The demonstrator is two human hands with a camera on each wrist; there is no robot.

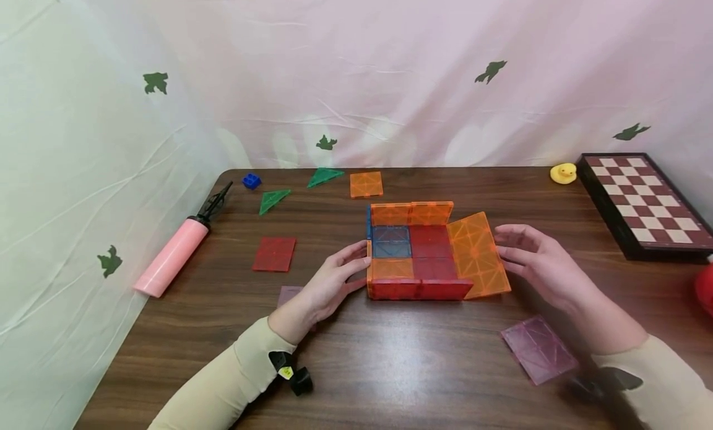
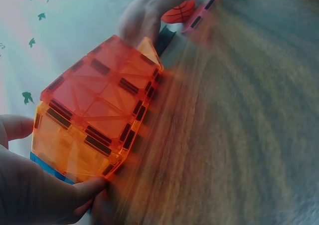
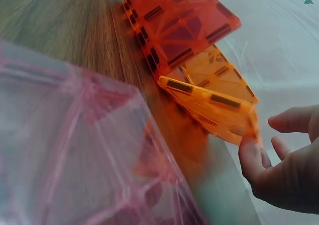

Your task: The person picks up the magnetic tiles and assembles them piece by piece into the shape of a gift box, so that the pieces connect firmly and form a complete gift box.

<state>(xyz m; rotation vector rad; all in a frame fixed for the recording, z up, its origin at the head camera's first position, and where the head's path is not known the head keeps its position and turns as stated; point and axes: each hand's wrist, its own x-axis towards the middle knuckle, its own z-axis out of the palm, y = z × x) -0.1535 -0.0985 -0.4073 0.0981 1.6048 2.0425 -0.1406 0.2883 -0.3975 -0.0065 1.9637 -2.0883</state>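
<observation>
A shallow box of magnetic tiles (image 1: 414,250) stands mid-table, with a blue, red and orange floor, orange back wall and red front wall. My left hand (image 1: 328,288) grips its left wall between thumb and fingers; the left wrist view shows the box (image 2: 99,115) with my left hand (image 2: 35,195) at its end. The orange right wall (image 1: 478,255) leans outward like a flap. My right hand (image 1: 535,260) hovers beside it, fingers relaxed. In the right wrist view a fingertip of that hand (image 3: 284,170) meets the flap's (image 3: 214,105) outer edge.
A pink tile (image 1: 538,348) lies near my right forearm. Left of the box lie a red tile (image 1: 274,253), an orange tile (image 1: 366,184), two green triangles (image 1: 273,200), a blue brick (image 1: 251,180) and a pink pump (image 1: 174,253). A yellow duck (image 1: 563,172) and chessboard (image 1: 646,204) sit far right.
</observation>
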